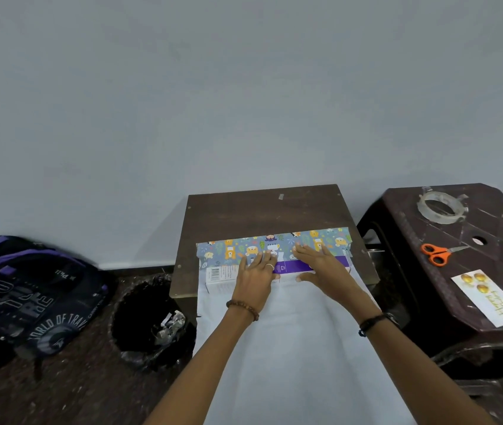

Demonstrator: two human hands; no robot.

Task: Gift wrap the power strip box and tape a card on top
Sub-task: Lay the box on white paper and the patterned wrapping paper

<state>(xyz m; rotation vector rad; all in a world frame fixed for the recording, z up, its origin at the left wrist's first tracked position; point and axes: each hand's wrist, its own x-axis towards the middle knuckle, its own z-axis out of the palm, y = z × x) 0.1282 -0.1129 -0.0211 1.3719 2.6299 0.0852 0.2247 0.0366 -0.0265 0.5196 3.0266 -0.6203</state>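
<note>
on the small brown surface [262,210] the power strip box [222,279] lies across the wrapping paper [290,348], whose white back side hangs down toward the person. the far edge of the paper is folded over the box and shows its animal print. the left hand [256,271] and the right hand [317,262] press this flap flat, fingers straight and spread, gripping nothing. at 3 o'clock stands a dark stool [465,308] that carries the tape roll [442,207], the orange scissors [439,254] and the card [489,297]. at 9 o'clock, on the floor, are a bin [149,320] and a backpack [29,289].
</note>
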